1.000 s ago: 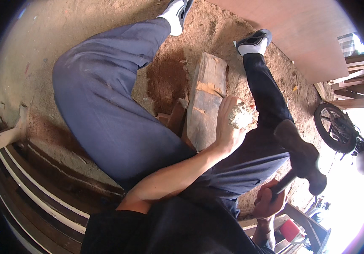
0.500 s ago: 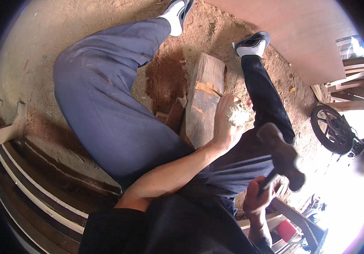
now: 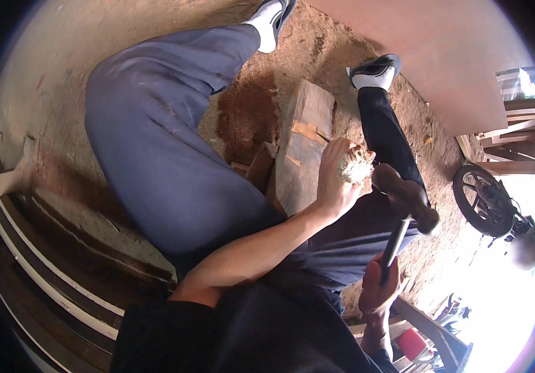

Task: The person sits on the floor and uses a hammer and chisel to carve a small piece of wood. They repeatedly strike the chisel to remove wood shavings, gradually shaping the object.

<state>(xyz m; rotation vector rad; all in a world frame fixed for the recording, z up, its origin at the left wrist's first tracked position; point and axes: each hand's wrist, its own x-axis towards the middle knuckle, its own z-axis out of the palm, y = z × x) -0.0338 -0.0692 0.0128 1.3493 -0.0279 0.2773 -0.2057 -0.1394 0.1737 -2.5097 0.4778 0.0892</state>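
Observation:
My left hand [image 3: 336, 186] is closed around an upright piece with a pale, frayed, splintered top [image 3: 354, 165]; what lies below my fingers is hidden. Behind it, between my legs, a weathered wooden block [image 3: 305, 113] with lighter chipped patches lies on the ground. My right hand [image 3: 379, 283] grips the handle of a dark-headed hammer [image 3: 404, 198], whose head is raised just right of the frayed top, over my right thigh.
Plywood [image 3: 441, 74] is at upper right, with stacked timber [image 3: 519, 137] and a motorbike [image 3: 482, 199] below it. Slats [image 3: 34, 273] run at lower left. Broken wood [image 3: 258, 168] lies beside the block. A red object [image 3: 411, 343] sits behind my right arm.
The hammer head has moved up and to the left, closer to the frayed top. My left hand keeps its hold in much the same place.

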